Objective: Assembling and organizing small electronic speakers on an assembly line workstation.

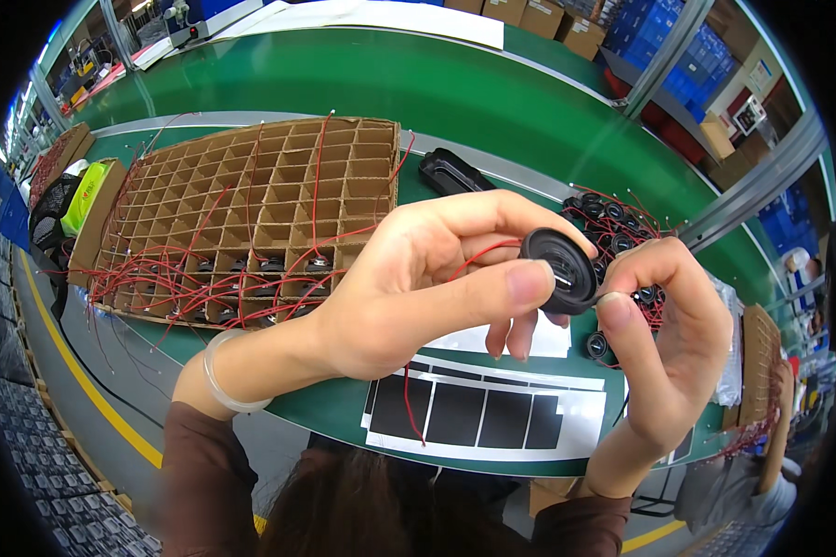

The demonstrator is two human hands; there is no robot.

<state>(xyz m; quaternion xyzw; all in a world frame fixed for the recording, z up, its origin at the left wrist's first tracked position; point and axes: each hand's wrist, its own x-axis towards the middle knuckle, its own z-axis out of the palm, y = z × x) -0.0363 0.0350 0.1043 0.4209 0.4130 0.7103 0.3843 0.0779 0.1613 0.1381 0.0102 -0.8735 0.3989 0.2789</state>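
left hand (409,288) pinching a black round speaker (559,269), thumb and fingers closed on its rim | right hand (664,325) closed on the other edge, thumb tip on its face | red wire (478,255) hangs off it | pile of speakers (618,227) just behind | cardboard grid box (251,200) off to the left | sticker sheet (492,413) right under the hands

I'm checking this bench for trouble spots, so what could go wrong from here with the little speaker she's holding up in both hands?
The speaker is pinched only at its edge by the left hand and right hand, so it might slip and drop. Its thin red wire runs across the left palm and could get tugged or strained. Loose red leads spill over the cardboard grid tray and could snag a sleeve.
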